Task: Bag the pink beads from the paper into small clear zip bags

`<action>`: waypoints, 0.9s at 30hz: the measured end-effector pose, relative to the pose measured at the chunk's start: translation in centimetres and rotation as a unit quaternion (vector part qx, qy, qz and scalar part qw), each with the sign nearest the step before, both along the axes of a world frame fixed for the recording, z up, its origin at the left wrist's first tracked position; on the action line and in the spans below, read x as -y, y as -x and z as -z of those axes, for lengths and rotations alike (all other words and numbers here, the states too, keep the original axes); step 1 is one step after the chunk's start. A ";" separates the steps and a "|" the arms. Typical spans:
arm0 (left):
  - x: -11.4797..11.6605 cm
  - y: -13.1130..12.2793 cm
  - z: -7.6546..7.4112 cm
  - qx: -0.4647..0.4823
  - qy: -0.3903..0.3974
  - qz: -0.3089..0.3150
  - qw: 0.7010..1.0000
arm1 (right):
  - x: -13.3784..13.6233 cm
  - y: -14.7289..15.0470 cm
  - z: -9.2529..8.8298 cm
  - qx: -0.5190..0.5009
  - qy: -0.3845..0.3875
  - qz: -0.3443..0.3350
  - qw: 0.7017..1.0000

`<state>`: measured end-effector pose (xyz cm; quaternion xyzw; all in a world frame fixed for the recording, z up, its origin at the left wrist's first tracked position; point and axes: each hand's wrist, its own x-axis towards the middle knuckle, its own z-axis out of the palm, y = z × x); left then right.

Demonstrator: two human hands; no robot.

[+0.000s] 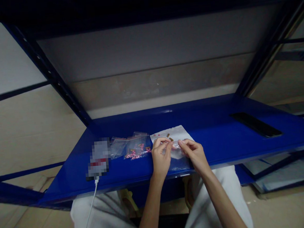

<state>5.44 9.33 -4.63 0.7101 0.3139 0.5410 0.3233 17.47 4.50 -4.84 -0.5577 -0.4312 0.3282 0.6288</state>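
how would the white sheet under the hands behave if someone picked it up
The white sheet looks thin and flat, so probably light and floppy. Small brown pieces lie on it, so they might slide off if it tilts.

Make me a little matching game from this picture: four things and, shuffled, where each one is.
Things
1. White sheet
2. Black flat object
3. White cable
4. Clear bags with pink pieces

Places
A. Hanging down past the front edge of the blue surface
B. Just left of the left hand, on the surface
C. Well to the right of the right hand
D. Partly hidden behind both hands

Pairs: 1-D, 2-C, 3-A, 4-B
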 end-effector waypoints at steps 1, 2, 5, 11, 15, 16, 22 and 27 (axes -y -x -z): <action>0.0 0.0 0.0 0.001 0.000 0.000 1.000 | 0.0 0.0 0.1 -0.007 -0.002 -0.003 1.000; 0.0 0.0 0.1 0.003 0.000 0.002 1.000 | -0.1 -0.1 0.2 -0.013 -0.006 -0.009 1.000; 0.0 0.0 0.2 0.006 0.002 0.016 1.000 | -0.1 -0.3 0.3 -0.033 -0.014 -0.025 0.999; 0.1 0.0 0.0 0.002 0.011 0.018 1.000 | -0.1 -0.4 0.4 -0.029 -0.014 -0.035 0.999; 0.0 0.1 -0.1 0.004 0.012 0.005 1.000 | -0.1 -0.3 0.3 -0.021 -0.020 -0.041 0.999; 0.0 0.1 -0.1 0.005 0.013 0.006 1.000 | -0.1 -0.3 0.3 -0.023 -0.023 -0.040 0.999; -0.2 -0.1 0.3 0.004 0.027 0.018 0.999 | 0.1 0.0 -0.3 -0.025 -0.019 -0.034 0.999; -0.1 -0.2 0.3 -0.005 0.006 0.028 1.000 | 0.1 0.1 -0.5 -0.007 -0.012 -0.043 0.999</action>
